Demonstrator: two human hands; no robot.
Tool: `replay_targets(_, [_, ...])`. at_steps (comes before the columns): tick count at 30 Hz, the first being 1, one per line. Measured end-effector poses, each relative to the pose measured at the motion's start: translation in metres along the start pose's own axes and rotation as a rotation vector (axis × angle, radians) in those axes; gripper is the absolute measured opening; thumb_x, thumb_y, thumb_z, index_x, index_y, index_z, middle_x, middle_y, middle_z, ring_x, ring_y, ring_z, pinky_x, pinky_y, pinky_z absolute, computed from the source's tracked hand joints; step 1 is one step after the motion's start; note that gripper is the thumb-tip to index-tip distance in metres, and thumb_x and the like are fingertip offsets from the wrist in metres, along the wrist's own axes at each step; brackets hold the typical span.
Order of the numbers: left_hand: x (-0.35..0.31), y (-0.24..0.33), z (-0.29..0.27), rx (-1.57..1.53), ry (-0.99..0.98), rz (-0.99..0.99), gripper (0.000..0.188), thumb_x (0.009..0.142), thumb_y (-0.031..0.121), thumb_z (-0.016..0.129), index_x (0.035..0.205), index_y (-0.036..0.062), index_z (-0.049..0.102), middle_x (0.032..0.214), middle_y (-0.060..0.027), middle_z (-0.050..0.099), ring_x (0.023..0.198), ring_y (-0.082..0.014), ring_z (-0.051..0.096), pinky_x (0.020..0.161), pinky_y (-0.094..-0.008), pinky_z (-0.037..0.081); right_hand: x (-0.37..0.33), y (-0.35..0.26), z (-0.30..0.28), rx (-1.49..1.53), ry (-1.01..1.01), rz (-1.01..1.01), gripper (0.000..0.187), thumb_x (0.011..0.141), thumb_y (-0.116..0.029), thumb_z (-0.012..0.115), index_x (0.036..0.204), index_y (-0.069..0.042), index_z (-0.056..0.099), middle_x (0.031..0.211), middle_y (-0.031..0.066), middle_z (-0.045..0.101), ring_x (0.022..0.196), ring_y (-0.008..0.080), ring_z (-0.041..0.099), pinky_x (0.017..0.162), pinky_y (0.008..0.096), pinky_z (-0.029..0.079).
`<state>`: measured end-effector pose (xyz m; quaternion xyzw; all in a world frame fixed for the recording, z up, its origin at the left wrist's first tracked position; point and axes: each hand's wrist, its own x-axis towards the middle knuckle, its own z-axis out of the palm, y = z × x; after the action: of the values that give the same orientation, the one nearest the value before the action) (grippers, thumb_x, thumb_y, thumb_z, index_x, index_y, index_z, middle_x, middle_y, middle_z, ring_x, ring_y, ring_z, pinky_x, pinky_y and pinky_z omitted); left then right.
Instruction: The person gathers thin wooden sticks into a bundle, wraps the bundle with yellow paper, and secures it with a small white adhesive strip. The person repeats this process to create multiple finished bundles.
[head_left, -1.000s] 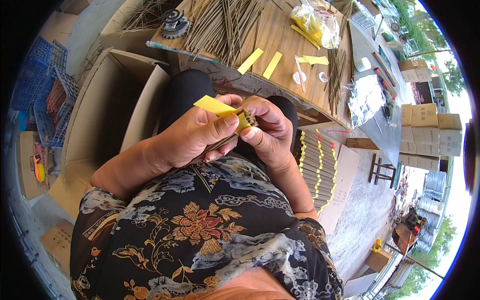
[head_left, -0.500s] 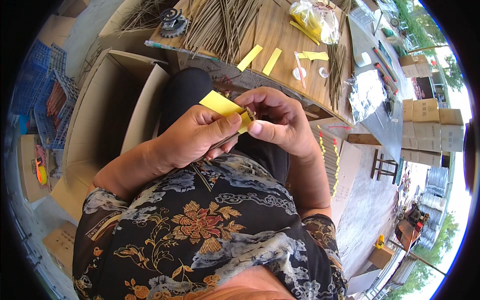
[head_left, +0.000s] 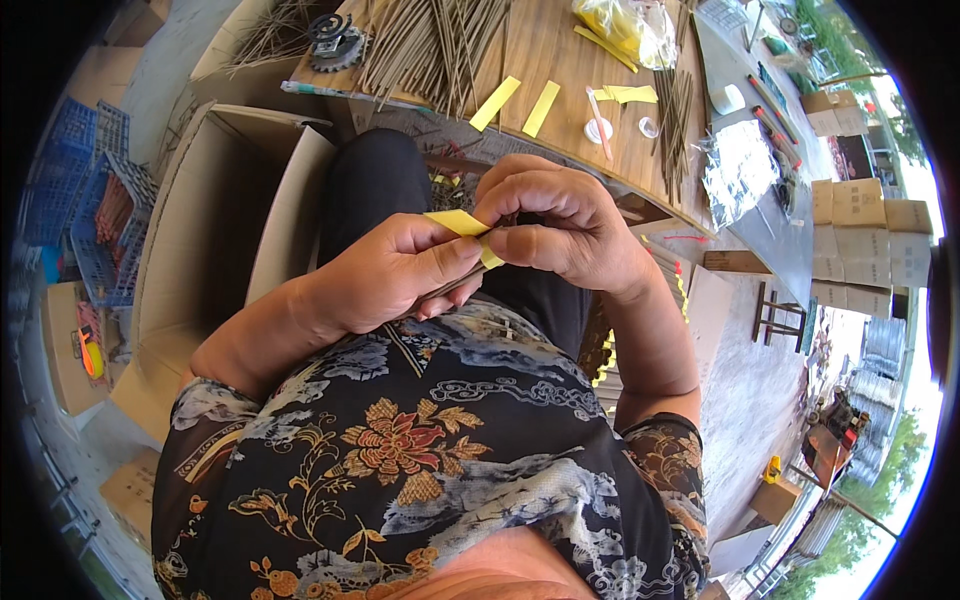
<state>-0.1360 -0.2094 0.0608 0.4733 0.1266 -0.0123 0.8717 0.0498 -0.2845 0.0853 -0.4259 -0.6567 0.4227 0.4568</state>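
Observation:
In front of my waist, my left hand [head_left: 400, 268] is closed round a small bundle of thin brown sticks [head_left: 440, 291]. Its thumb presses a yellow paper strip [head_left: 456, 221] against the bundle's end. My right hand [head_left: 560, 228] meets it there, thumb and bent fingers pinched at the yellow paper beside the stick ends. Those fingers hide most of the wrapped end. On the wooden table [head_left: 560, 65] ahead lie two loose yellow strips [head_left: 541, 109], a large pile of brown sticks [head_left: 430, 50] and a small white lid [head_left: 598, 131] with a thin stick across it.
An open cardboard box [head_left: 215, 240] stands at my left, with blue plastic crates [head_left: 105, 225] beyond it. A plastic bag with yellow contents [head_left: 625, 30] and crumpled foil [head_left: 740, 170] lie farther right. Stacked cartons [head_left: 860, 240] stand at far right.
My right hand has turned over the bundle's end, its fingers drawn closer to the thumb, and covers the stick ends seen before. The yellow strip shows less. The view has shifted slightly.

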Motion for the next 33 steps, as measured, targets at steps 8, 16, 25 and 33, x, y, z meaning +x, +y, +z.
replay_targets(8, [0.001, 0.004, 0.001, -0.200, -0.015, 0.003, 0.028, 0.084, 0.020, 0.036, 0.090, -0.0025, 0.052, 0.069, -0.0076, 0.053, 0.050, -0.0100, 0.044, 0.048, -0.0203, 0.037, 0.002, 0.009, -0.005, -0.012, -0.071, -0.155, 0.012, 0.073, -0.004, 0.062, 0.084, 0.000, 0.061, 0.083, 0.0087, 0.055, 0.079, 0.0181, 0.055, 0.070, 0.0276, 0.044])
replay_targets(16, [0.004, 0.005, 0.002, -0.222, -0.025, -0.023, 0.033, 0.091, 0.025, 0.034, 0.090, -0.0017, 0.053, 0.066, -0.0076, 0.053, 0.046, -0.0092, 0.044, 0.042, -0.0187, 0.036, 0.002, 0.012, -0.010, 0.059, -0.163, -0.174, 0.010, 0.077, -0.005, 0.062, 0.086, -0.002, 0.063, 0.086, 0.0065, 0.055, 0.079, 0.0155, 0.054, 0.069, 0.0254, 0.043])
replay_targets(25, [0.006, 0.008, 0.006, -0.244, -0.072, -0.146, 0.040, 0.089, 0.032, 0.044, 0.091, -0.0066, 0.053, 0.063, -0.0077, 0.052, 0.044, -0.0094, 0.043, 0.040, -0.0204, 0.036, 0.002, 0.010, -0.011, 0.245, -0.250, -0.111, 0.012, 0.077, -0.012, 0.065, 0.083, -0.003, 0.066, 0.079, 0.0065, 0.053, 0.075, 0.0170, 0.051, 0.069, 0.0278, 0.041])
replay_targets(33, [0.005, 0.012, 0.010, -0.226, -0.033, -0.163, 0.029, 0.088, 0.027, 0.052, 0.094, -0.0003, 0.056, 0.065, -0.0041, 0.051, 0.047, -0.0063, 0.043, 0.042, -0.0167, 0.036, 0.006, 0.016, -0.018, 0.367, -0.323, -0.106, 0.020, 0.075, -0.021, 0.068, 0.083, -0.003, 0.066, 0.081, 0.0084, 0.054, 0.078, 0.0169, 0.050, 0.071, 0.0292, 0.040])
